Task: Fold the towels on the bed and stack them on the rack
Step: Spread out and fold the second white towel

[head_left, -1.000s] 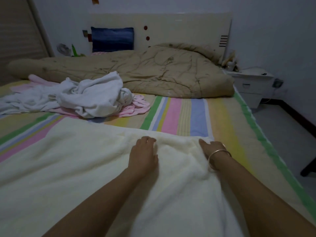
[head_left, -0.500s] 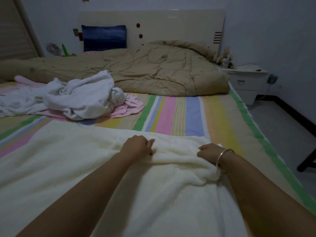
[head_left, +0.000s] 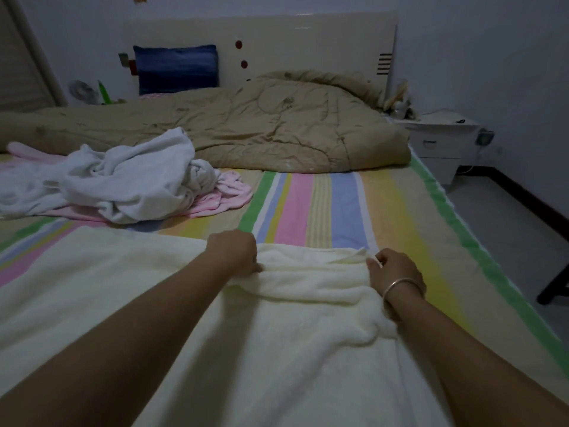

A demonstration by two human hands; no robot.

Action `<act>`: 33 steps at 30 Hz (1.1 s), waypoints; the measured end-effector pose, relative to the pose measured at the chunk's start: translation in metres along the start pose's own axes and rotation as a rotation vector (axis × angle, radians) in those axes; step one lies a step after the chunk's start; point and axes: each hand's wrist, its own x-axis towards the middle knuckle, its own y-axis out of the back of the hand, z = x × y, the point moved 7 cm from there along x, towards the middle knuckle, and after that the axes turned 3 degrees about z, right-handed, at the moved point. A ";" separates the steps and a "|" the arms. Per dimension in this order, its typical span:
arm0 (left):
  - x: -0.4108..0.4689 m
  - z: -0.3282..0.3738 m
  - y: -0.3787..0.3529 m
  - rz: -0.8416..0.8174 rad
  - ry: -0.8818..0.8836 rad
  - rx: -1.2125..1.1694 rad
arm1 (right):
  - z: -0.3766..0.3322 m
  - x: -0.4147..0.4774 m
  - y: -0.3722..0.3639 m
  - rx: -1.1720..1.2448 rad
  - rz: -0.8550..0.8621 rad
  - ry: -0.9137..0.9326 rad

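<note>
Your left hand [head_left: 234,252] sits on the far edge of the cream towel [head_left: 215,349], fingers [head_left: 251,266] curled and gripping the cloth. Your right hand [head_left: 392,268], with a bracelet [head_left: 400,285] on the wrist, pinches the towel's far right corner, which is lifted slightly off the bed [head_left: 385,217]. Between the two hands the edge bunches into soft ridges. The rest of the towel lies spread over the striped sheet, reaching under both forearms toward you. Further up on the left is a crumpled white towel [head_left: 132,177], lying partly on a pink towel [head_left: 226,195] — both unfolded. Behind them a tan quilt [head_left: 261,127] is heaped across the head of the bed, and a nightstand [head_left: 440,140] stands just beside the bed on the right.
</note>
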 end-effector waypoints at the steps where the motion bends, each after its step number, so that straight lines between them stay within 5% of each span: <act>1: 0.003 0.002 0.006 0.052 -0.005 -0.023 | 0.002 0.002 -0.001 -0.018 0.014 -0.008; 4: 0.006 0.019 0.005 0.088 -0.101 -0.095 | 0.007 0.012 -0.011 0.028 -0.012 -0.030; 7: 0.005 0.035 -0.016 -0.080 -0.226 -0.289 | 0.007 0.018 -0.024 0.210 -0.108 -0.006; 13: 0.012 0.030 -0.033 -0.263 -0.136 -0.567 | 0.013 0.027 -0.043 0.413 -0.196 -0.004; 19: 0.039 0.038 -0.002 0.202 -0.096 -0.286 | 0.023 0.046 -0.045 0.587 -0.074 -0.050; 22: 0.044 0.072 0.000 0.475 -0.324 0.025 | 0.026 0.055 -0.045 0.657 -0.033 -0.058; 29: 0.074 0.049 -0.043 -0.070 -0.135 -0.267 | 0.028 0.066 -0.046 0.707 -0.075 -0.002; 31: 0.074 0.053 -0.040 -0.143 -0.158 -0.240 | 0.026 0.067 -0.047 0.707 -0.066 0.013; 33: 0.083 0.056 -0.027 -0.028 -0.137 -0.235 | 0.029 0.071 -0.046 0.733 -0.001 0.012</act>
